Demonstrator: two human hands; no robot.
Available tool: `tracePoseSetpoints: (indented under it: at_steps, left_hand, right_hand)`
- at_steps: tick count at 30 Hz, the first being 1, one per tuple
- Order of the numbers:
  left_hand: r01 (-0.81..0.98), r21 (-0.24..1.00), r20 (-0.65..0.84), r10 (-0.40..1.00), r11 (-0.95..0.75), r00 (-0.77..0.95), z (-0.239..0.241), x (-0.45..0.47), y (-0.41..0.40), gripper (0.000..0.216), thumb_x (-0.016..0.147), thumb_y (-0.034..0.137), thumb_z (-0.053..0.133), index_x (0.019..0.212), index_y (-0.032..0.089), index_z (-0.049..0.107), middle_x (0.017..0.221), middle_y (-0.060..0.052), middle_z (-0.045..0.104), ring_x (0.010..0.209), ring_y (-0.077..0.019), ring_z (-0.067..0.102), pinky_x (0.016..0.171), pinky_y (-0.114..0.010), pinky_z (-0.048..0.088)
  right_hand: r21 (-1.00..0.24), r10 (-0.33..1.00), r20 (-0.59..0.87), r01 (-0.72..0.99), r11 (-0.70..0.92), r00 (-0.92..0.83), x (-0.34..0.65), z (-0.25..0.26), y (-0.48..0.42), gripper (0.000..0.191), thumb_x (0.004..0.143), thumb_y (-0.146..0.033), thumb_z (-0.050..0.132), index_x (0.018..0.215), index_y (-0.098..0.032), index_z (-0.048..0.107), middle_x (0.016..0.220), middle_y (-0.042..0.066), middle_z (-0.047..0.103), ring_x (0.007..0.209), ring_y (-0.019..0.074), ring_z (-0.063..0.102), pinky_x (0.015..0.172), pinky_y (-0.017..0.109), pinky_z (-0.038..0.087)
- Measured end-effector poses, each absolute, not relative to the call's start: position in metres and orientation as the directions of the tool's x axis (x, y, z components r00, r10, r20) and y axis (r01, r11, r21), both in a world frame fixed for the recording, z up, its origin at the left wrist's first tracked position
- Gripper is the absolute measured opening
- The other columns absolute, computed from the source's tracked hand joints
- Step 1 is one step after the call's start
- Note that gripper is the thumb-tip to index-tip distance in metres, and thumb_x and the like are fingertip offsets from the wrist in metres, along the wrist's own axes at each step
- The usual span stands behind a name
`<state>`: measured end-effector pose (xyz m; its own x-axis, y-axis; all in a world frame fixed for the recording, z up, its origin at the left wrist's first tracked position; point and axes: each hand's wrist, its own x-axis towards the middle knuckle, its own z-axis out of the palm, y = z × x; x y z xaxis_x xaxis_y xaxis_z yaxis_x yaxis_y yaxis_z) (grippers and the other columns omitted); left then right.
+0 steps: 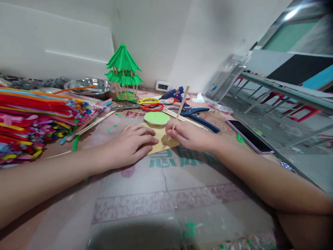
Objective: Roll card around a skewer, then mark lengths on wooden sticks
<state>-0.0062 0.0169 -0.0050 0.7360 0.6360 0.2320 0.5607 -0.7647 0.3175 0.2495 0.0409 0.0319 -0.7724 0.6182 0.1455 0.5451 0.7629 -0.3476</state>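
Note:
My right hand (186, 133) pinches a thin wooden stick (182, 104) that stands tilted, its lower tip at a piece of yellow card (157, 147). My left hand (136, 140) lies palm down with fingers stretched out over the left side of that card. Just beyond both hands lies a light green disc (156, 118) with a many-sided edge. Behind it are scissors (153, 105) with red and yellow handles. A small green pavilion model (123, 73) with two roof tiers stands farther back.
Bundles of coloured pipe cleaners (39, 111) fill the left side. Blue pliers (200, 116), loose wooden sticks (182, 118) and a blue glue gun (174, 94) lie behind my right hand. A phone (249, 136) rests near the right edge; a small digital timer (163, 85) stands by the wall.

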Motion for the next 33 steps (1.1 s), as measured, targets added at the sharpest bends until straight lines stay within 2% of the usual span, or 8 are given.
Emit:
tracePoseSetpoints:
  at_steps: [3,7,11,15,20,24,29,33]
  left_hand:
    - [0.570,0.319,0.219,0.644,-0.757,0.733,-0.0052,-0.0062,0.0169,0.034,0.104,0.038,0.044,0.123,0.026,0.068,0.138,-0.007,0.062,0.132,-0.0265,0.051,0.113,-0.050,0.037]
    - [0.560,0.308,0.231,0.632,-0.769,0.740,-0.0058,-0.0065,0.0173,0.034,0.104,0.038,0.044,0.124,0.026,0.068,0.137,-0.007,0.062,0.132,-0.0258,0.050,0.113,-0.048,0.037]
    - [0.572,0.309,0.225,0.643,-0.760,0.732,-0.0051,-0.0066,0.0171,0.034,0.104,0.039,0.043,0.124,0.026,0.068,0.138,-0.007,0.062,0.132,-0.0265,0.051,0.112,-0.050,0.037]
    - [0.561,0.316,0.234,0.636,-0.765,0.736,-0.0053,-0.0064,0.0169,0.033,0.103,0.038,0.045,0.123,0.026,0.069,0.137,-0.007,0.062,0.132,-0.0266,0.051,0.112,-0.049,0.037]
    - [0.567,0.328,0.236,0.647,-0.755,0.725,-0.0068,-0.0067,0.0176,0.033,0.103,0.038,0.045,0.123,0.026,0.069,0.137,-0.007,0.062,0.132,-0.0271,0.051,0.112,-0.050,0.037]
    - [0.553,0.314,0.241,0.629,-0.772,0.739,-0.0071,-0.0070,0.0182,0.034,0.104,0.038,0.044,0.124,0.026,0.068,0.137,-0.007,0.062,0.132,-0.0256,0.050,0.114,-0.049,0.036]
    - [0.569,0.312,0.227,0.642,-0.761,0.733,-0.0076,-0.0077,0.0182,0.035,0.104,0.039,0.043,0.124,0.025,0.068,0.138,-0.007,0.061,0.132,-0.0257,0.050,0.113,-0.049,0.036]
    - [0.562,0.312,0.232,0.634,-0.767,0.737,-0.0079,-0.0082,0.0183,0.034,0.104,0.039,0.044,0.124,0.026,0.068,0.139,-0.007,0.061,0.133,-0.0259,0.050,0.114,-0.049,0.036]
  right_hand:
    - [-0.329,0.667,0.181,0.594,0.734,-0.723,0.2515,0.0331,0.0408,0.026,0.103,-0.033,0.034,0.081,-0.022,0.043,0.075,0.002,0.051,0.069,0.0177,0.047,0.067,0.030,0.036]
    - [-0.368,0.584,0.169,0.499,0.784,-0.794,0.2522,0.0324,0.0408,0.025,0.102,-0.033,0.037,0.082,-0.021,0.047,0.079,0.003,0.056,0.072,0.0175,0.050,0.069,0.029,0.038]
    - [-0.329,0.669,0.202,0.594,0.734,-0.715,0.2520,0.0302,0.0436,0.021,0.100,-0.030,0.039,0.083,-0.021,0.047,0.078,0.004,0.057,0.072,0.0188,0.051,0.069,0.030,0.038]
    - [-0.362,0.592,0.182,0.506,0.783,-0.785,0.2501,0.0295,0.0419,0.024,0.102,-0.032,0.035,0.084,-0.021,0.046,0.080,0.004,0.057,0.074,0.0182,0.052,0.070,0.029,0.038]
    - [-0.325,0.652,0.203,0.578,0.749,-0.731,0.2487,0.0320,0.0401,0.023,0.101,-0.031,0.037,0.081,-0.022,0.045,0.075,0.003,0.055,0.068,0.0181,0.049,0.067,0.030,0.036]
    - [-0.367,0.568,0.191,0.478,0.798,-0.801,0.2477,0.0318,0.0366,0.022,0.101,-0.028,0.036,0.083,-0.021,0.046,0.080,0.004,0.058,0.072,0.0179,0.051,0.070,0.029,0.039]
    - [-0.298,0.652,0.198,0.589,0.751,-0.732,0.2504,0.0328,0.0376,0.023,0.100,-0.029,0.037,0.079,-0.022,0.044,0.075,0.004,0.054,0.069,0.0191,0.049,0.067,0.031,0.036]
    - [-0.322,0.597,0.181,0.527,0.787,-0.781,0.2493,0.0327,0.0344,0.023,0.101,-0.029,0.037,0.084,-0.021,0.048,0.082,0.006,0.059,0.074,0.0186,0.052,0.070,0.030,0.037]
